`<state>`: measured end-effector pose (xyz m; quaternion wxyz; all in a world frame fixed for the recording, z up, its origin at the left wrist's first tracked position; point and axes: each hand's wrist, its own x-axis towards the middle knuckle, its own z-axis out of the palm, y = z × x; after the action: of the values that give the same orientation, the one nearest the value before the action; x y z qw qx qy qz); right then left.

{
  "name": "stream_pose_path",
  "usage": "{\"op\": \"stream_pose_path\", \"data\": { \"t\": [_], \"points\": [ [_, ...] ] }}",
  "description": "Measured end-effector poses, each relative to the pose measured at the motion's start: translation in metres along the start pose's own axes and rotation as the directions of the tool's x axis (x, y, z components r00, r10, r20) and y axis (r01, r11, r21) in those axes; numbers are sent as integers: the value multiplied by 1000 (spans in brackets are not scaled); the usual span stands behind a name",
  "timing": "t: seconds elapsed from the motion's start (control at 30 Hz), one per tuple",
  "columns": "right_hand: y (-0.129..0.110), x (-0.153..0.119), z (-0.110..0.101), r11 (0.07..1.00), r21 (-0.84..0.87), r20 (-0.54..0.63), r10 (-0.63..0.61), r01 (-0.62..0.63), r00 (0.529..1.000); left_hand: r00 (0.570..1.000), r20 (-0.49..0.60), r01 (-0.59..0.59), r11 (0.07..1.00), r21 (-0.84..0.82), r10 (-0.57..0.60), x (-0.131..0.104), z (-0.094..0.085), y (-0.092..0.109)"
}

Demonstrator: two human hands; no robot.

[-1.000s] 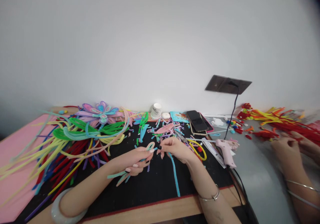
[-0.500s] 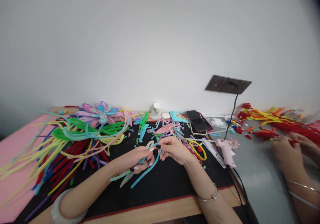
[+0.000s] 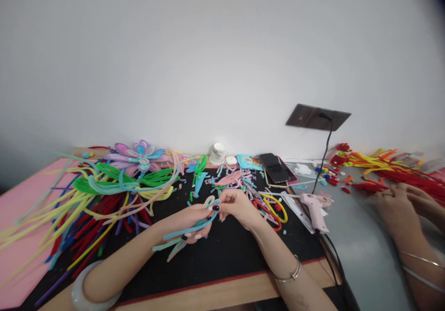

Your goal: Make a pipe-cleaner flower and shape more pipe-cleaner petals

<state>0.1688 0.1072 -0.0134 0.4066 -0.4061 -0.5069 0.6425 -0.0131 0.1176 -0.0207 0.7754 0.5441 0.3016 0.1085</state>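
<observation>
Above the black mat, my left hand (image 3: 193, 220) is closed round a small bunch of bent pipe cleaners, light green and peach ones (image 3: 170, 246) among them, whose tails stick out to the lower left. A blue pipe cleaner (image 3: 181, 232) lies folded across the bunch, with a loop at its top. My right hand (image 3: 236, 209) pinches that blue loop between thumb and index finger, right beside the left fingertips. Parts of the bunch are hidden behind the left fingers.
Left lies a heap of coloured pipe cleaners (image 3: 79, 204) with a pipe-cleaner flower (image 3: 141, 155). Behind stand a paper cup (image 3: 217, 154) and phones (image 3: 274, 168). A pink glue gun (image 3: 314, 212) with its cord lies right. Another person's hands (image 3: 399, 209) work beside red pieces.
The blue pipe cleaner's free end has swung up and left and now lies along the bunch. My right hand has shifted slightly left, closer to the left fingers.
</observation>
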Motion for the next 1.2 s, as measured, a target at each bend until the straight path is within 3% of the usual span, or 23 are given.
{"op": "stream_pose_path", "data": {
  "t": [0.23, 0.5, 0.77, 0.97, 1.2],
  "points": [
    [-1, -1, 3, 1000, -13, -8, -10, 10, 1000, 999, 44, 6, 1000, 7, -6, 2, -2, -6],
    [2, 0, 0, 1000, -19, 41, -20, 21, 999, 993, 113, 54, 988, -142, -38, -4, -1, 0],
    [2, -1, 3, 1000, 12, 112, -24, 23, 993, 962, 253, 142, 979, -149, -101, -9, -2, 8],
    [-2, -1, 1, 997, 74, 98, 14, -21, 995, 943, 320, 186, 943, -277, -92, -11, -4, 10],
    [-4, -2, 1, 995, 98, 111, -17, 6, 994, 934, 350, 182, 936, -300, -70, -7, -8, 5]
  ]
}}
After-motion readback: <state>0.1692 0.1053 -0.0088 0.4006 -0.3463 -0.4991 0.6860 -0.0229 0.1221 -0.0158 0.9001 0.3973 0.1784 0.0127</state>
